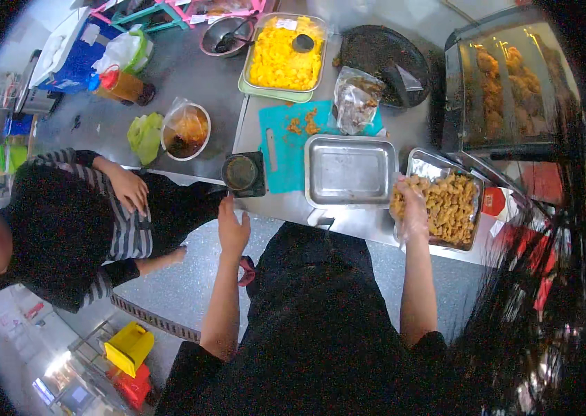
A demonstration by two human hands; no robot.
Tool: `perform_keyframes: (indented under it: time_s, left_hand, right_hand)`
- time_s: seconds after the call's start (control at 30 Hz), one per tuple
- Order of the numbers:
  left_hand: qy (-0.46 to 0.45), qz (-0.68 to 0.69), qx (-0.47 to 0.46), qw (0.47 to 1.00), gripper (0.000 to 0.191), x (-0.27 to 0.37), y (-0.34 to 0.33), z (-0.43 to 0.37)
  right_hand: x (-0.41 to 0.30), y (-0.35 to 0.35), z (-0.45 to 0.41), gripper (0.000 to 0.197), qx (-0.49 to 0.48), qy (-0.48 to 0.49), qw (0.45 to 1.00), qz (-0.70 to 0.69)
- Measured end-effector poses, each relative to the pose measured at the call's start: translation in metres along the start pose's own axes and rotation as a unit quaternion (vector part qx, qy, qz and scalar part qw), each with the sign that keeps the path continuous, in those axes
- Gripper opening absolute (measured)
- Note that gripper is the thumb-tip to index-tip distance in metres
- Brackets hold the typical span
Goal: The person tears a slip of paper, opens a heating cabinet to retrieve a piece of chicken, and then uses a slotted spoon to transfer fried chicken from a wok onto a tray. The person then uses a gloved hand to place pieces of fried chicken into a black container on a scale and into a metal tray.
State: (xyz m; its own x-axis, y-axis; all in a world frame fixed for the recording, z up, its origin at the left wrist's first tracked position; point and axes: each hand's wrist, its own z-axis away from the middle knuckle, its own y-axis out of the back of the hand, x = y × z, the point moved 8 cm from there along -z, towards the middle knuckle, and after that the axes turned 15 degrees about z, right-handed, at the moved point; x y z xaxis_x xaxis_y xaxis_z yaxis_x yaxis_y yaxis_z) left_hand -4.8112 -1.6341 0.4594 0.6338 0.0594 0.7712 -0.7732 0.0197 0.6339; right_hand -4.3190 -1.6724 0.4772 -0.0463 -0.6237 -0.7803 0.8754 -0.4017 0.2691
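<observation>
My right hand (411, 208), in a clear plastic glove, is at the left side of a metal tray (415, 156) heaped with fried meat pieces (451, 210). Some pieces are in its grasp. My left hand (233, 226) is bare and holds nothing, its fingers apart, just below a black kitchen scale (259, 174) with a round dish (240, 172) on it. Between my hands, a shallow metal tray (350, 202) stands with nothing in it, overlapping a turquoise cutting board (285, 179). Brown crumbs (303, 123) and a plastic bag of dark food (358, 99) lie on the board.
A glass display case (516, 88) stands at right. Behind the board are a tray of yellow food (285, 62) and a black round pan (376, 52). A bowl with food (186, 130) and green leaves (145, 138) sit at left, near another person (74, 218) beside the counter.
</observation>
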Motion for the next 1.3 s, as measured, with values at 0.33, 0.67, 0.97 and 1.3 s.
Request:
perform_keyframes:
  time_s: [0.33, 0.67, 0.97, 1.3]
  left_hand:
    - [-0.008, -0.044, -0.008, 0.999, 0.07, -0.022, -0.007, -0.005]
    - [-0.008, -0.062, -0.022, 0.998, 0.068, -0.024, 0.0, -0.001]
    - [0.045, -0.071, -0.061, 0.995, 0.07, -0.01, -0.002, -0.005]
    - [-0.007, -0.033, -0.017, 0.999, 0.071, -0.021, -0.006, -0.001]
  right_hand:
    - [0.013, -0.058, 0.021, 0.027, -0.115, -0.082, 0.979, -0.149]
    - [0.036, -0.092, 0.024, 0.026, -0.223, -0.164, 0.907, -0.317]
    - [0.039, -0.094, 0.009, 0.024, -0.215, -0.167, 0.887, -0.372]
    - [0.031, -0.084, 0.003, 0.021, -0.127, -0.173, 0.915, -0.342]
